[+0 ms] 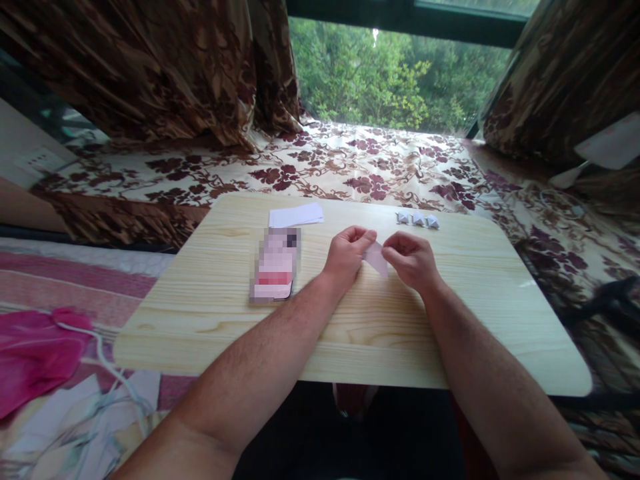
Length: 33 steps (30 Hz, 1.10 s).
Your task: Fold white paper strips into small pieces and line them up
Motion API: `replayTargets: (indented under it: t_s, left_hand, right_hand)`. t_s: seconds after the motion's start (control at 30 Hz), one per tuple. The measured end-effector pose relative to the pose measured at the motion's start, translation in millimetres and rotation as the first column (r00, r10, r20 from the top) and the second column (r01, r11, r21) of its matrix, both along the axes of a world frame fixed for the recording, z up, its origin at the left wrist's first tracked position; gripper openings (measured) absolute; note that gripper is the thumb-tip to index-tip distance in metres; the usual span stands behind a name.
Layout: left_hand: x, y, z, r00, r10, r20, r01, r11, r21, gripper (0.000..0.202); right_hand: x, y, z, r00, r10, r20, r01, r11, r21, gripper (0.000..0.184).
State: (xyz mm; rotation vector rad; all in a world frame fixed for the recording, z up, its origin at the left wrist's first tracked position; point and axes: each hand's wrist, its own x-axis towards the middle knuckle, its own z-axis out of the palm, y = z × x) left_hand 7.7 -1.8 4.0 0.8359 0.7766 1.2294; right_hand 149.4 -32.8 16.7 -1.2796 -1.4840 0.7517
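Observation:
Between my two hands, above the middle of the wooden table [380, 333], is a small piece of folded white paper [376, 259]. My left hand [350, 252] pinches its left edge with thumb and fingers. My right hand [411, 259] grips the upper right side of the same paper, fingertips pressed together. One pointed corner of it hangs down toward me. Beyond my right hand, several small folded paper shapes [418, 219] sit in a row near the far edge. A stack of white paper strips [296, 215] lies farther back on the left.
A phone in a pink case [274, 263], partly blurred out, lies left of my forearm. Past the table is a window ledge with floral cloth [360, 163]. At lower left, a magenta cloth [40, 353], a white cable [103, 347] and loose papers rest on striped bedding.

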Motion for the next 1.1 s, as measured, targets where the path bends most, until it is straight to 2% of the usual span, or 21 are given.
replayTargets:
  t_s: [0.13, 0.27, 0.43, 0.6, 0.73, 0.83, 0.93, 1.03, 1.1]
  left_hand:
    - [0, -2, -2.8, 0.993, -0.008, -0.114, 0.020, 0.994, 0.108, 0.036]
    - [-1, -4, -2.2, 0.981, -0.021, -0.192, 0.055, 0.983, 0.175, 0.038]
    - [-1, -5, -2.0, 0.972, -0.045, -0.230, 0.087, 0.981, 0.176, 0.039]
    - [-1, -6, -3.6, 0.976, -0.074, -0.207, 0.106, 0.983, 0.150, 0.039]
    - [-1, -6, -1.1, 0.980, -0.082, -0.180, 0.103, 0.988, 0.114, 0.042]
    - [-2, -4, 0.9, 0.989, -0.027, -0.144, 0.039, 0.996, 0.081, 0.043]
    - [-2, 1, 0.5, 0.990, 0.097, -0.106, -0.091, 0.994, 0.057, 0.044]
    - [-2, 5, -1.9, 0.972, 0.221, -0.083, -0.217, 0.975, 0.056, 0.043]
    - [-2, 7, -3.3, 0.962, 0.264, -0.071, -0.261, 0.964, 0.046, 0.042]
  right_hand:
    - [-3, 0, 0.0, 0.996, 0.044, -0.081, -0.044, 0.999, -0.001, 0.017]
    - [-3, 0, -3.1, 0.995, 0.039, -0.092, -0.042, 0.999, -0.022, 0.022]
    - [2, 0, -3.1, 0.991, 0.102, -0.083, -0.104, 0.994, -0.024, 0.016]
    - [6, 0, -1.1, 0.990, 0.132, -0.050, -0.134, 0.990, -0.037, 0.019]
    - [7, 1, -1.3, 0.982, 0.160, -0.104, -0.165, 0.985, -0.042, 0.022]
    - [7, 1, 1.2, 0.975, 0.159, -0.156, -0.168, 0.985, -0.041, 0.026]
    - [7, 2, 4.7, 0.966, 0.180, -0.188, -0.195, 0.979, -0.066, 0.029]
    - [7, 3, 5.0, 0.951, 0.217, -0.221, -0.250, 0.959, -0.132, 0.030]
    - [7, 4, 3.0, 0.950, 0.223, -0.219, -0.265, 0.946, -0.186, 0.029]
